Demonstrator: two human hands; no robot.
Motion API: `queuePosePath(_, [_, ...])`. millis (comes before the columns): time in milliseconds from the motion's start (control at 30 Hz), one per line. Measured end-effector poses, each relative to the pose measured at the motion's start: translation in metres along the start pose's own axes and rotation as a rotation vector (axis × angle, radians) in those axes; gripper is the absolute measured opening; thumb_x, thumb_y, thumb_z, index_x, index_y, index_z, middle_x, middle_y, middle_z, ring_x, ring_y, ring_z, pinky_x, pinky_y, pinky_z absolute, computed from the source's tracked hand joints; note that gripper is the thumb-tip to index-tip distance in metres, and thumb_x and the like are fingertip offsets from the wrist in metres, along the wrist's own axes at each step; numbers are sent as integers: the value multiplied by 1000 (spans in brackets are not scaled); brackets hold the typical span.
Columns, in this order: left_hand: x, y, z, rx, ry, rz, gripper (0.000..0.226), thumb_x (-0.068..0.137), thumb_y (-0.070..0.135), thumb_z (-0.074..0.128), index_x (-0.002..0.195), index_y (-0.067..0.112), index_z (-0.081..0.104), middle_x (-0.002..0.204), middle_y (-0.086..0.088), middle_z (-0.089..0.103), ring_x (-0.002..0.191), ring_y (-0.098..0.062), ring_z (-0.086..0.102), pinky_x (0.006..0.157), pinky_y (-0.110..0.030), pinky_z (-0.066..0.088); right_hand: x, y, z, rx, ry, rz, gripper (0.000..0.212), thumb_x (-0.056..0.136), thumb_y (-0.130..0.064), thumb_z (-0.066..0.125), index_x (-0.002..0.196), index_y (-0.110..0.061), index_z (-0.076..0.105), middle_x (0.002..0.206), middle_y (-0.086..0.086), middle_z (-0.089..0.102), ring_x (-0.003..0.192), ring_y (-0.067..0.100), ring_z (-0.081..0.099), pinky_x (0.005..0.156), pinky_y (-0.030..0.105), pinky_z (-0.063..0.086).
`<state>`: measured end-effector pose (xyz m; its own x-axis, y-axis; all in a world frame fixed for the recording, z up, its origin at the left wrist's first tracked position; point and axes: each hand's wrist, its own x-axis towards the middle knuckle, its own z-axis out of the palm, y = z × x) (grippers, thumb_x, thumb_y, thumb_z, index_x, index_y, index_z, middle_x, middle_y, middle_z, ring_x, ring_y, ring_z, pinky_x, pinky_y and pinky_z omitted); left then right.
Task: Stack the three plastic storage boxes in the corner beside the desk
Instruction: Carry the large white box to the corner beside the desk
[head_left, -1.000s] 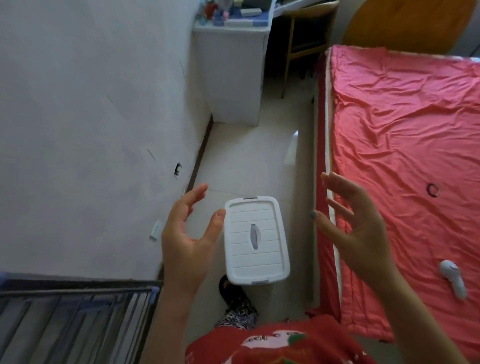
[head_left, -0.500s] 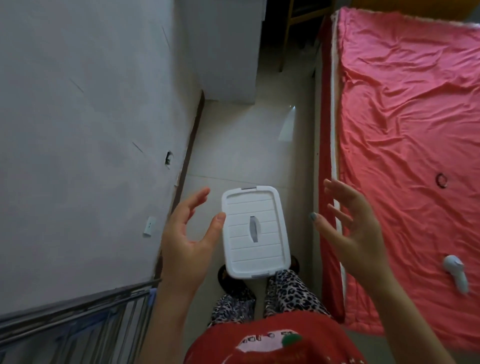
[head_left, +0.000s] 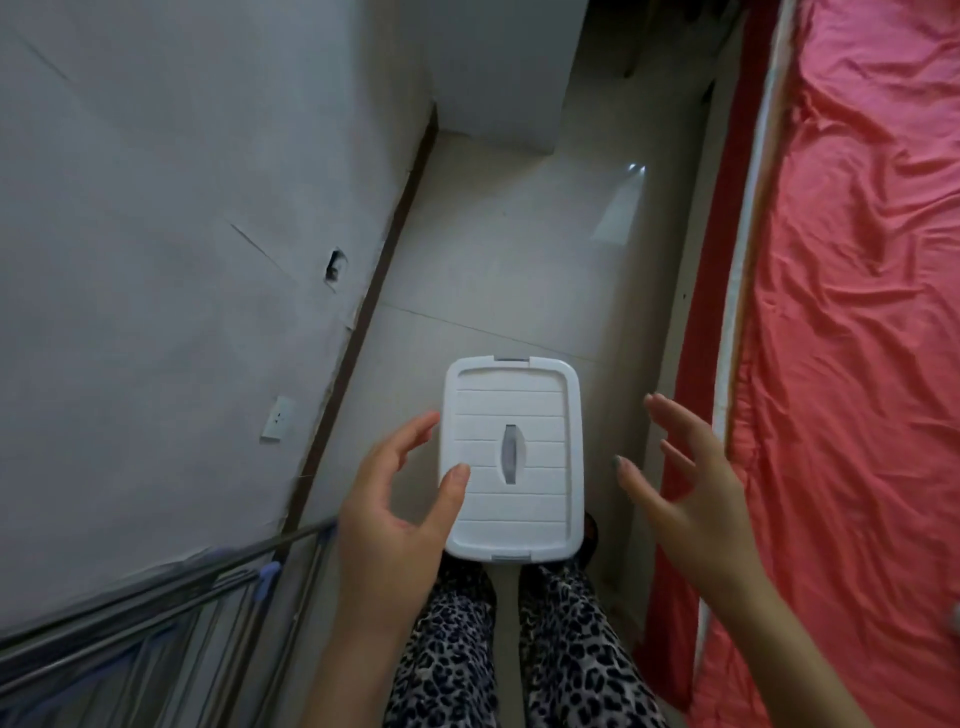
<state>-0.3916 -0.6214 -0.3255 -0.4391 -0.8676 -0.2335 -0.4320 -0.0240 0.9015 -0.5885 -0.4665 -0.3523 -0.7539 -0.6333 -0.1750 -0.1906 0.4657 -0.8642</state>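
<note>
A white plastic storage box (head_left: 511, 460) with a ribbed lid and a grey handle slot stands on the tiled floor just in front of my feet. My left hand (head_left: 397, 512) hovers at its left side, fingers spread, the thumb overlapping the lid's left edge. My right hand (head_left: 685, 478) is open to the right of the box, a gap away from it. Only this one box is in view. The white desk side (head_left: 498, 67) stands at the far end of the floor, with the corner by the wall in front of it.
A grey wall (head_left: 182, 234) with a socket (head_left: 278, 418) runs along the left. A bed with a pink sheet (head_left: 852, 338) fills the right. A metal drying rack (head_left: 130, 639) stands at the lower left. Bare floor tiles (head_left: 519, 249) lie between the box and the desk.
The view has tilted down and moved closer to the box. Both hands have come lower and nearer to its sides, staying open.
</note>
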Motion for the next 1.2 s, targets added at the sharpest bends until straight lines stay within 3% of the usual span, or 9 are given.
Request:
queuePosePath(167, [25, -52, 27, 51, -15, -58, 42, 87, 23, 74, 125, 39, 63, 121, 37, 60, 115, 23, 49, 90, 3, 36, 17, 56, 33, -34, -37, 94, 65, 82, -26, 74, 141, -23, 47, 139, -19, 51, 131, -3, 45, 110, 37, 41])
queuePosePath(667, [97, -212, 117, 104, -73, -220, 41, 89, 22, 72, 124, 39, 57, 118, 32, 57, 109, 26, 48, 88, 8, 31, 74, 213, 107, -152, -94, 287, 68, 84, -30, 73, 144, -26, 41, 134, -23, 44, 127, -3, 42, 108, 25, 35])
queuePosePath(833, [116, -262, 142, 153, -98, -265, 40, 90, 20, 71, 125, 34, 58, 119, 19, 61, 114, 1, 56, 87, 7, 31, 90, 265, 122, -202, -98, 346, 70, 84, -33, 73, 145, -26, 39, 143, -13, 47, 130, 4, 43, 108, 29, 37])
queuePosePath(1033, [135, -317, 163, 186, -63, -319, 43, 90, 23, 70, 131, 29, 58, 126, 15, 60, 117, -1, 53, 84, 5, 29, 104, 325, 147, -231, -107, 440, 72, 84, -35, 72, 146, -25, 37, 147, -6, 46, 135, 12, 43, 110, 38, 39])
queuePosePath(1200, [146, -356, 176, 191, -32, -377, 52, 90, 27, 71, 138, 29, 52, 130, 19, 52, 119, 0, 46, 95, -14, 33, 115, 363, 165, -252, -91, 483, 74, 83, -36, 74, 146, -26, 36, 147, -5, 46, 133, 14, 44, 104, 32, 38])
